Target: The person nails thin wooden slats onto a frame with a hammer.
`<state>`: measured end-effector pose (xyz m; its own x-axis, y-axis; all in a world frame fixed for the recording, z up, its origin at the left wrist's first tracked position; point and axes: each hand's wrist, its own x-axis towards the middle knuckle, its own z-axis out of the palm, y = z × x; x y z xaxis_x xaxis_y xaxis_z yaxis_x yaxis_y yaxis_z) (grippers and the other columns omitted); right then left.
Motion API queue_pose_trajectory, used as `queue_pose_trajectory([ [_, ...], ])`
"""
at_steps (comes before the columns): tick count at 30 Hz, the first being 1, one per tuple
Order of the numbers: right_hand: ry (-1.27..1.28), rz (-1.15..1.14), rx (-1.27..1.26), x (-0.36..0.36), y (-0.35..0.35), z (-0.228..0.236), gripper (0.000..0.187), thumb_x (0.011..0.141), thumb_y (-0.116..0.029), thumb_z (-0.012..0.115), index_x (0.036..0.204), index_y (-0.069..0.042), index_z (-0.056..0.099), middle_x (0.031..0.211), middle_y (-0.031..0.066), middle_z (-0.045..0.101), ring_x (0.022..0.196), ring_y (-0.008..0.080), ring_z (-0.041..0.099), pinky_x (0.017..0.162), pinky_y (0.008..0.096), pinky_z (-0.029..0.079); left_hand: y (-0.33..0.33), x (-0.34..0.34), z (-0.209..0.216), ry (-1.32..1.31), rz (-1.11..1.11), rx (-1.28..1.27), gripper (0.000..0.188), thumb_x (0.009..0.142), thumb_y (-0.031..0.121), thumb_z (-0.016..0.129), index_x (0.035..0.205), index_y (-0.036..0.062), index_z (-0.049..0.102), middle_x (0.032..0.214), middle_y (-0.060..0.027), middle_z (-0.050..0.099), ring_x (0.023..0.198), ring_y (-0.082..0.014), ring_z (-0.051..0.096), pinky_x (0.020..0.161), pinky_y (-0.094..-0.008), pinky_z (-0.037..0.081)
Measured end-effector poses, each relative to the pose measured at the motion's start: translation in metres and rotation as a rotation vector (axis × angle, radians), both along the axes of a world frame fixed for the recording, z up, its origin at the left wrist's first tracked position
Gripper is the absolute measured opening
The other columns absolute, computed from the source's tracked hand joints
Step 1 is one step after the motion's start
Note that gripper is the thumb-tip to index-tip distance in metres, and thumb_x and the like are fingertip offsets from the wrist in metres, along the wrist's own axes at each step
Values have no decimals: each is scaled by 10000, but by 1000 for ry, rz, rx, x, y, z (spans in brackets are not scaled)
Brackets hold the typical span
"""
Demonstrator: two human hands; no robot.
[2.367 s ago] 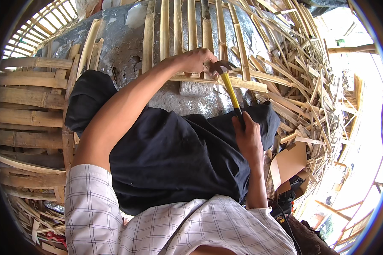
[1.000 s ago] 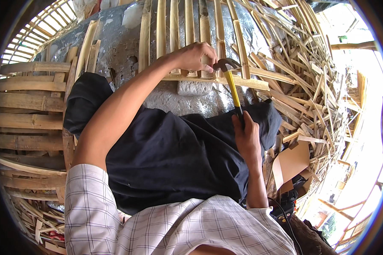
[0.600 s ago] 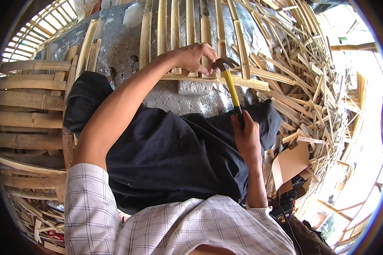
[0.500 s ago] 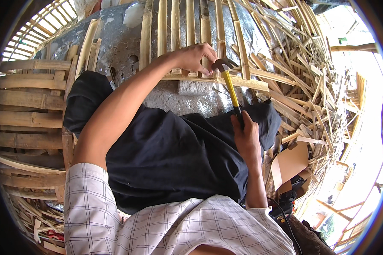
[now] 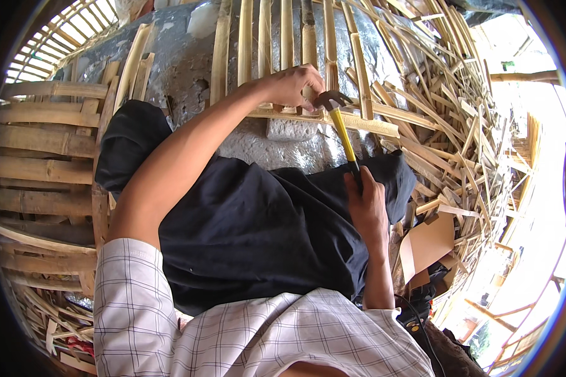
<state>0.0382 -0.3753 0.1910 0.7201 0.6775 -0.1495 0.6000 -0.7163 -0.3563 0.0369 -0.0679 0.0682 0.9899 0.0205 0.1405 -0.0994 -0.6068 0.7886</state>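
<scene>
My right hand (image 5: 368, 204) grips the black end of a claw hammer (image 5: 345, 138) with a yellow shaft. The hammer's dark head lies at the fingertips of my left hand (image 5: 297, 87). Those fingers curl into a pinch above a crosswise bamboo strip (image 5: 371, 125); whatever they hold is too small or hidden to name. Several upright bamboo slats (image 5: 287, 38) run away from me, their near ends at the crosswise strip. Beneath the strip sits a pale grey block (image 5: 292, 130).
Scraps of split bamboo (image 5: 453, 119) heap up along the right. A woven bamboo panel (image 5: 41, 151) stands on the left. Torn cardboard (image 5: 429, 245) and a black cable (image 5: 424, 333) lie by my right side. My legs in dark cloth (image 5: 258, 232) are folded before me.
The view has shifted slightly. My left hand stays pinched by the slats, and the hammer head remains close against its fingertips.
</scene>
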Motion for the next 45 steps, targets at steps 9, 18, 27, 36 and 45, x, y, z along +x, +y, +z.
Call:
queue_pose_trajectory([
  [9, -79, 61, -61, -3, -1, 0, 371, 1029, -260, 642, 1249, 28, 563, 882, 271, 641, 861, 458, 599, 741, 547, 482, 0, 0, -1, 18, 0, 15, 363, 768, 225, 901, 1054, 74, 738, 1408, -94, 550, 1320, -286, 562, 1145, -398, 460],
  [18, -191, 147, -38, -3, -8, -13, 378, 1021, -234, 655, 1272, 32, 560, 839, 238, 642, 821, 419, 615, 699, 511, 499, 1, -1, 5, 19, -20, 37, 310, 750, 175, 897, 1010, 88, 754, 1385, -73, 574, 1330, -263, 550, 1144, -381, 465],
  [27, -210, 185, 13, 0, -12, -13, 377, 1009, -225, 672, 1268, 28, 568, 843, 233, 641, 810, 410, 618, 683, 500, 505, 0, -4, 14, 30, -44, 19, 298, 742, 93, 890, 1003, 84, 747, 1370, -74, 575, 1333, -271, 543, 1152, -382, 455],
  [36, 33, 74, -77, 12, -4, -5, 379, 1009, -257, 670, 1251, 21, 582, 898, 253, 653, 857, 443, 604, 720, 518, 493, 2, -2, 10, 39, -47, -15, 258, 763, 101, 876, 1000, 109, 774, 1383, -85, 574, 1337, -282, 541, 1153, -386, 446],
  [45, -142, 101, 114, 9, -12, -22, 390, 1025, -241, 647, 1271, 52, 569, 912, 268, 654, 865, 454, 602, 731, 529, 492, 2, 0, 9, 35, -91, -3, 202, 762, 138, 880, 941, 133, 787, 1348, -80, 623, 1372, -268, 498, 1149, -425, 436],
])
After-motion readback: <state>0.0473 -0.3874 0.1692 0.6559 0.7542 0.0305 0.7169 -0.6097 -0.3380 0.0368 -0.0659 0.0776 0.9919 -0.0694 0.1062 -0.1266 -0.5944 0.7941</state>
